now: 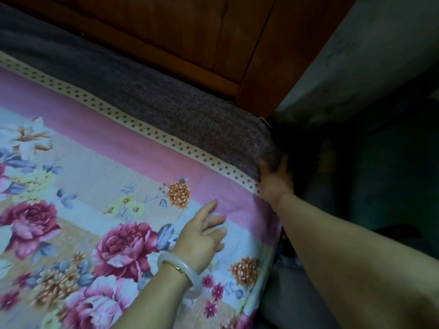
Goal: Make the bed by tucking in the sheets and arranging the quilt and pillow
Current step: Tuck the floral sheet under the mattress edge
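Note:
A floral sheet (99, 191) with pink border and a dotted cream edging covers the mattress. Beyond its edging lies a dark purple-grey blanket (166, 100) that wraps the bed's far corner. My left hand (204, 236), with a pale bangle on the wrist, rests flat on the sheet near the side edge, fingers apart. My right hand (275, 181) reaches along the bed's side to the corner and presses against the blanket and the sheet's edge; its fingertips are partly hidden in the fabric. No pillow or quilt is in view.
A brown wooden headboard (190, 32) stands behind the blanket, with its post at the corner (261, 86). To the right is a grey wall (368, 55) and a dark, narrow gap beside the bed (356, 186).

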`<state>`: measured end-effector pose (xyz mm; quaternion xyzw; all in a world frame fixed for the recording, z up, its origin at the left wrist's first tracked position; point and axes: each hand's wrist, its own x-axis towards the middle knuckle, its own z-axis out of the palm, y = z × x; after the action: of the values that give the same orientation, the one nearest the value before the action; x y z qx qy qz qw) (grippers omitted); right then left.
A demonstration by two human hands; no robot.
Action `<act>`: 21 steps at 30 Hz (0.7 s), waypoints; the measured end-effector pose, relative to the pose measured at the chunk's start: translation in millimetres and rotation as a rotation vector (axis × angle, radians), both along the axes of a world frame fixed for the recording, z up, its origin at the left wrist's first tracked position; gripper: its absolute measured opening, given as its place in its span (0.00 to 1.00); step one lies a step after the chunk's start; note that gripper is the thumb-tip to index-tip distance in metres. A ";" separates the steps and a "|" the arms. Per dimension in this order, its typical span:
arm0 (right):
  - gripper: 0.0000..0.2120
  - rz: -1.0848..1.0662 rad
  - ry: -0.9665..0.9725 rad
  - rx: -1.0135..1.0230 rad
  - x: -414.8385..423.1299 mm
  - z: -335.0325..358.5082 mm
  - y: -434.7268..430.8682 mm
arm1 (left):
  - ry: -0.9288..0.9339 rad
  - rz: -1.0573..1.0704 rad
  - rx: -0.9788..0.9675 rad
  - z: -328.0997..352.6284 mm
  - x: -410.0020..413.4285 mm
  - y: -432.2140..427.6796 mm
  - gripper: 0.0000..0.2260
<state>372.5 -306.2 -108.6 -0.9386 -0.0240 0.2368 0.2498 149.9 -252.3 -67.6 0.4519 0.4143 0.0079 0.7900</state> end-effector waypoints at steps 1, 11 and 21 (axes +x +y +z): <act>0.38 0.037 -0.067 0.003 -2.4 3.9 -3.7 | 0.008 0.018 0.010 0.9 -11.0 1.5 0.25; 0.31 0.714 -0.284 0.053 -121.9 61.9 -42.0 | 0.116 0.217 0.126 45.5 -165.0 -21.8 0.22; 0.24 1.741 -0.480 0.179 -224.9 107.1 -119.7 | 0.381 0.409 0.588 53.3 -329.6 -121.5 0.20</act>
<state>147.6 -426.0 -1.5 -0.5896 -0.7948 0.1373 0.0429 -179.6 -373.8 -14.4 0.5602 0.6146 0.1990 0.5185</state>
